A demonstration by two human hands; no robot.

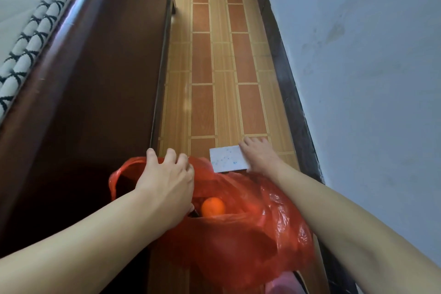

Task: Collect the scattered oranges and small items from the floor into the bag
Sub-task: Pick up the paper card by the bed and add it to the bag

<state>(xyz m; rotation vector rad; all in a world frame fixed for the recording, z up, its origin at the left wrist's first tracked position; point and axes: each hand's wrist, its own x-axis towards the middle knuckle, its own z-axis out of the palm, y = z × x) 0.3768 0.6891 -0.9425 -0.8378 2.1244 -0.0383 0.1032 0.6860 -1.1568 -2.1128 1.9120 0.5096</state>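
Note:
A red plastic bag stands open on the floor in the lower middle of the head view. One orange shows inside its mouth. My left hand grips the bag's far rim and handle, fingers curled over the edge. My right hand holds a white rectangular packet with blue specks by its right end, just beyond the bag's mouth and low over the floor.
A dark wooden bed frame with a patterned mattress edge runs along the left. A white wall with a dark skirting board closes the right. Between them lies a narrow strip of brown tiled floor. Something pink peeks out below the bag.

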